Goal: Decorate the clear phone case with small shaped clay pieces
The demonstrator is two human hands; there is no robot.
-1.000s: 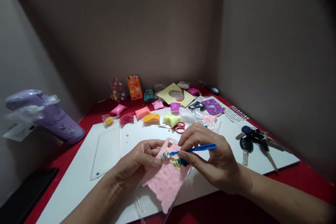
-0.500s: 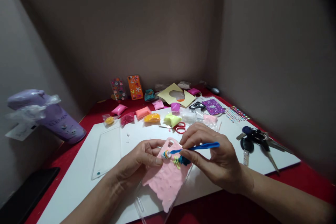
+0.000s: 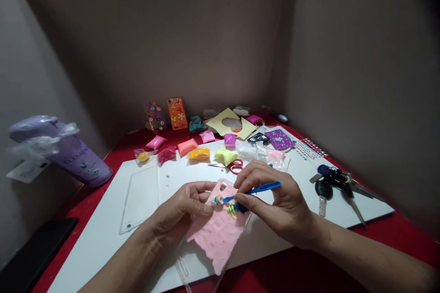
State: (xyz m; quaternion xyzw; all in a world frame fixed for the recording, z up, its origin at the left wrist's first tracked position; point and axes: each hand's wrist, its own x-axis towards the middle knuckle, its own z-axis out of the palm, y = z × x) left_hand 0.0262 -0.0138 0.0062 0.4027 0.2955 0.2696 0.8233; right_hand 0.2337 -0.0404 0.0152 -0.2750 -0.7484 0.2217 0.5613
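Observation:
My left hand (image 3: 187, 206) grips the left edge of a phone case (image 3: 216, 238) covered in pink clay, its thumb lying on the front. Near the camera hole sits a small rainbow-striped clay piece (image 3: 217, 200) with white at its end. Beside it are yellow-green clay strands (image 3: 231, 211) and a dark teal clay lump (image 3: 242, 207), partly hidden by my fingers. Pinched in my right hand (image 3: 275, 206) is a blue plastic modelling tool (image 3: 263, 187), its tip at the white part of the rainbow piece.
Several bagged clay packs (image 3: 199, 154) line the back of the white board (image 3: 85, 247), with red-handled scissors (image 3: 236, 166) nearby. A clear case (image 3: 139, 197) lies left, keys (image 3: 332, 181) right. A purple tumbler (image 3: 79, 160) and decorated cases (image 3: 177, 113) stand farther out on the red cloth.
The blue tool has tilted and shifted slightly left with my right hand, its tip staying at the rainbow piece. My left hand and the case have hardly moved.

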